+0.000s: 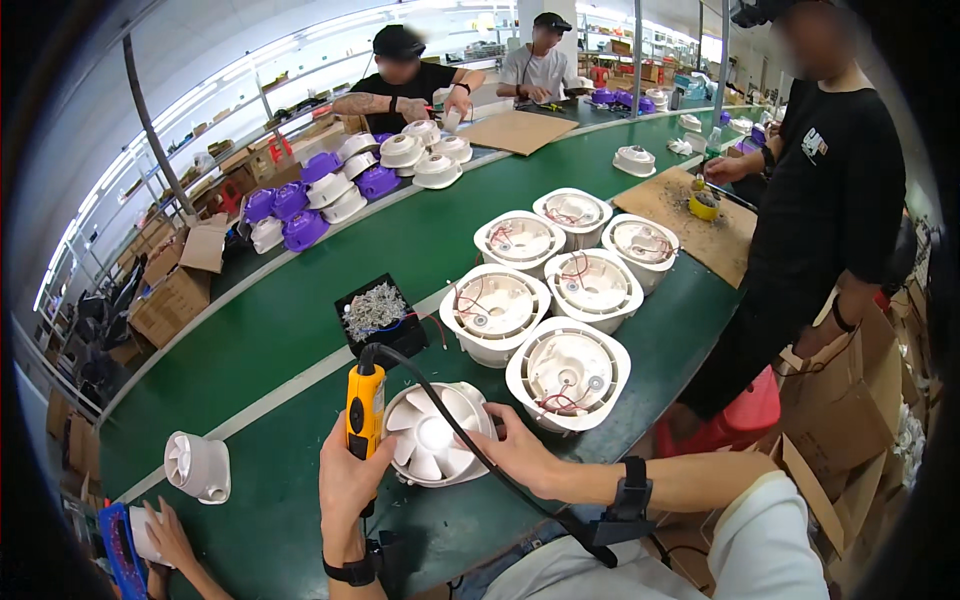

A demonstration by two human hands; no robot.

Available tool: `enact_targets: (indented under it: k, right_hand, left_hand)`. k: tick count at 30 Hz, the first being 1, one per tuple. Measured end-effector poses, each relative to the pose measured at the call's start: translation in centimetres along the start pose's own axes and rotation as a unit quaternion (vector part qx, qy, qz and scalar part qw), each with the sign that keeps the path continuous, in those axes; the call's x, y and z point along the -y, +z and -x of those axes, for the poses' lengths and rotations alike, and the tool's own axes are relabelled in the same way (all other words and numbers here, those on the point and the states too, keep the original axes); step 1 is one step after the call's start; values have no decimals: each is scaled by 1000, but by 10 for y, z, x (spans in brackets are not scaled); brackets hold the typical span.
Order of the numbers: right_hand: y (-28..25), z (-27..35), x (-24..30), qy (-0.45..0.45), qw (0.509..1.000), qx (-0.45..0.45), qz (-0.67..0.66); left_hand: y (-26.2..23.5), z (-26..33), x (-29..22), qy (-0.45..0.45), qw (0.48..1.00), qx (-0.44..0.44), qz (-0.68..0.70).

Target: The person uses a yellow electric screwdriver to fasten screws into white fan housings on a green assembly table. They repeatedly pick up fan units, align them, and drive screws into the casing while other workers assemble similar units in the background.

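Observation:
In my left hand is a yellow electric screwdriver, upright, its black cord looping over to the right. The left fingers close round its body, and the thumb reaches toward a white fan unit with broad blades. My right hand grips the right side of this unit, fingertips at its rim. The fan faces up on the green bench. Just beyond it, a black tray holds many small metal screws, with a thin red and blue wire near its edge.
Several open white housings with red wires stand right of the tray. Another white fan unit lies at left, near another person's hands. Purple and white housings are piled across the belt. A person in black stands at right beside a cardboard sheet.

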State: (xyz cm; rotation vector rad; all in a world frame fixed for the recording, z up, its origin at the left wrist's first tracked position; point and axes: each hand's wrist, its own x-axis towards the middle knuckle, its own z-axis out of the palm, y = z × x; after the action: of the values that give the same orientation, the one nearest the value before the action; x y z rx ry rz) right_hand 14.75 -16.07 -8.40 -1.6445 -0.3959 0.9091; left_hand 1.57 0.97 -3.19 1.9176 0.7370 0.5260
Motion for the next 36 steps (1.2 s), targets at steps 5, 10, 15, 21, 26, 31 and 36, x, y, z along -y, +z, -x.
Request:
enact_targets:
  k: [5,10,15,21,26,31,36]
  right_hand:
    - [0,4,22,-160,969,84,-167]
    - [-5,23,41,-296,939,-47,170]
    - [-4,34,36,-503,724,-52,469]
    - [-11,19,10,-612,478,-68,626]
    - [-10,20,7,-587,476,-56,652]
    - [-25,25,6,-494,575,-41,651]
    - [9,43,7,-552,628,172,521]
  left_hand:
    - [-11,8,-4,43,999,-7,27]
    - [-22,26,-15,112,986,-76,93]
    - [-53,31,-11,404,880,-246,36]
    - [-65,41,-48,508,782,-353,81]
    - [-76,52,-59,507,759,-395,105]
    - [-71,33,-56,528,758,-359,134]
    - [-89,45,-59,564,773,-267,117]
